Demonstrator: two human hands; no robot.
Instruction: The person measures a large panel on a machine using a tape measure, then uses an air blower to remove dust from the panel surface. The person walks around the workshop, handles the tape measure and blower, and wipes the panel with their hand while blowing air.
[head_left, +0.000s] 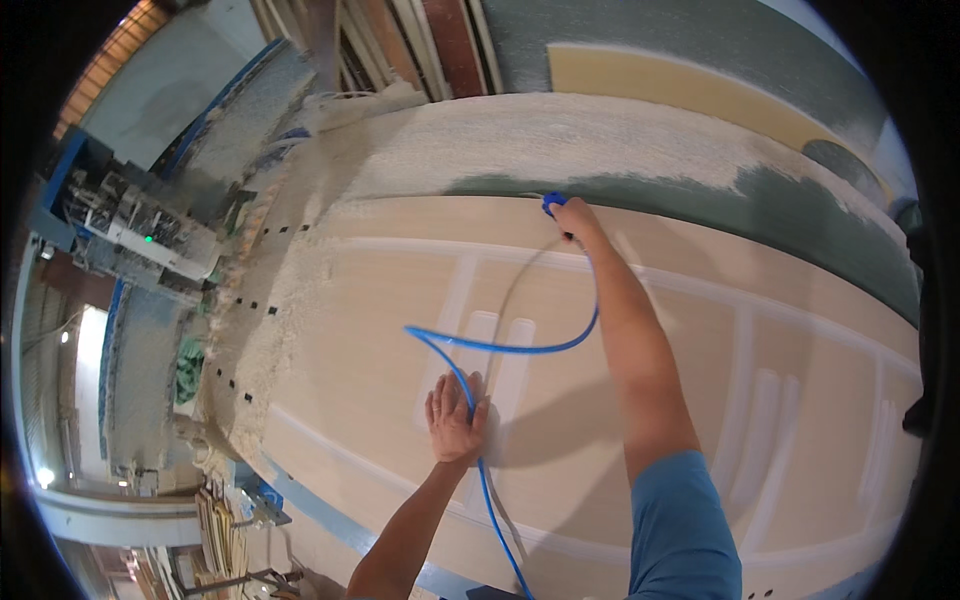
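My right hand (578, 222) reaches to the far edge of a large pale wooden panel (390, 290). It is closed around a blue air blow gun (553, 203), whose nozzle points left along that edge. From the gun a blue air hose (520, 349) loops over the panel and runs down to the lower edge of the view. My left hand (458, 420) lies on the panel with its fingers stretched out, and the hose passes across it by the thumb. Long routed grooves and rounded slots mark the panel.
Thick sawdust (480, 140) covers the dark green surface (690, 195) beyond the panel. A machine (150, 235) with a green light stands at the left. Boards (440, 45) lean at the back, near a yellow strip (660, 80). More wood strips (222, 530) lie at lower left.
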